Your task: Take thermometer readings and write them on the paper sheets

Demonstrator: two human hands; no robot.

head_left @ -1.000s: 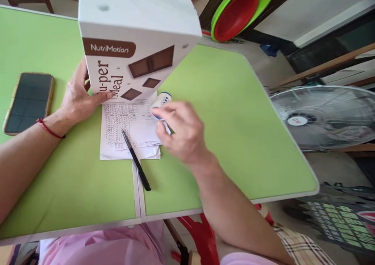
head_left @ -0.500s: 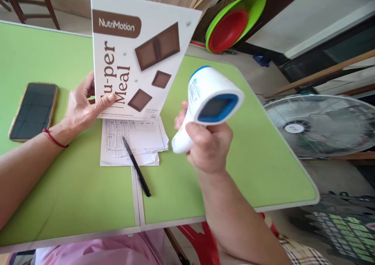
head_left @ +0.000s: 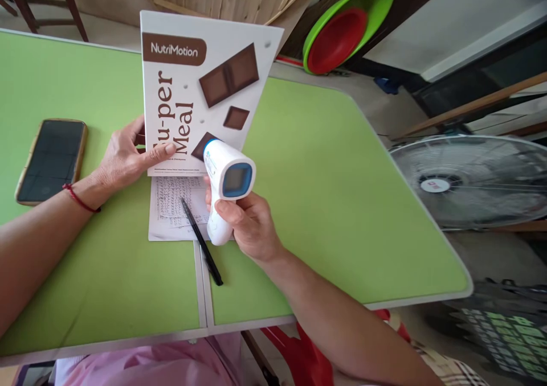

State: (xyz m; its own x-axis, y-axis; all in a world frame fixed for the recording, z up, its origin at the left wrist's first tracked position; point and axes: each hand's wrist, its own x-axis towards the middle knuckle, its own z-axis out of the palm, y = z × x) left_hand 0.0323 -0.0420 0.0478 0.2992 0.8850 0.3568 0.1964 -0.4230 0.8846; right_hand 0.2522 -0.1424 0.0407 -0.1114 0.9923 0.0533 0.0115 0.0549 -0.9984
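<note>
My left hand [head_left: 128, 155] grips the lower left edge of a white NutriMotion box [head_left: 179, 107], thumb on its front, and holds it upright above the table. Brown chocolate pieces are printed on the box. In my right hand [head_left: 252, 224] is a white and blue infrared thermometer [head_left: 226, 175], fingers wrapped round its handle. Its small screen faces me, and its far end overlaps the lower right part of the box in view; whether they touch I cannot tell. Under these lie handwritten papers [head_left: 160, 226], partly hidden, with a black pen [head_left: 203, 243] across them.
A phone in a worn case [head_left: 51, 161] lies at the left on the green table [head_left: 325, 204]. Beyond the table's right edge stands a fan [head_left: 478, 181]. Green and red basins [head_left: 337, 38] lean at the back, near a wooden chair [head_left: 47, 4] at far left.
My right hand has brought the thermometer leftward and slightly down, in front of the box. My left hand has lowered the box a little and turned it slightly.
</note>
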